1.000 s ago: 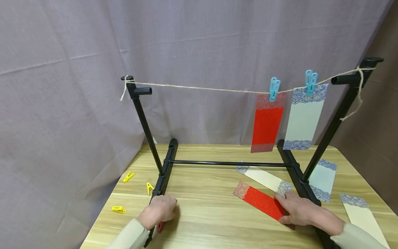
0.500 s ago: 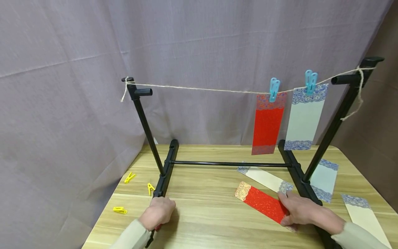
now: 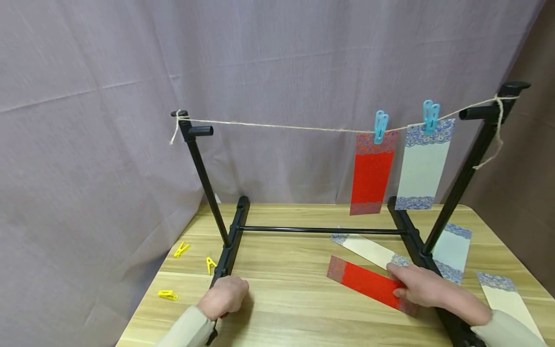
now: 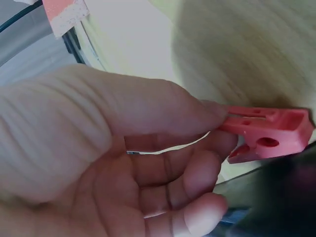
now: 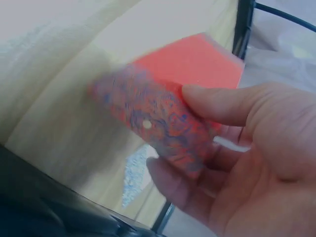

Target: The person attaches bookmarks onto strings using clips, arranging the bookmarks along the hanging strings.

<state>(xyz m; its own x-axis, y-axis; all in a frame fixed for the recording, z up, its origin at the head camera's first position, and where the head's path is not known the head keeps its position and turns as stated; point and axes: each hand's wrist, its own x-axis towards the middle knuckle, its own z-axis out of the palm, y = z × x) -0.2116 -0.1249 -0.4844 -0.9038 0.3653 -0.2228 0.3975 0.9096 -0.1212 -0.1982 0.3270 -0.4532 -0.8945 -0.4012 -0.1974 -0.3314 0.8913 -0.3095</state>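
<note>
My left hand rests near the front left foot of the black rack and pinches a red clothespin between thumb and fingers. My right hand pinches the near end of a red paper strip with a patterned end, lifted slightly off the wooden table. On the string hang a red strip and a pale blue strip, each under a blue clothespin.
Three yellow clothespins lie at the table's left edge. A cream strip lies behind the red one; a pale blue strip and another cream strip lie right of the rack. A grey curtain hangs behind.
My right hand has raised the red strip's near end slightly off the table and shifted a little right. The left hand has stayed put on the red clothespin.
</note>
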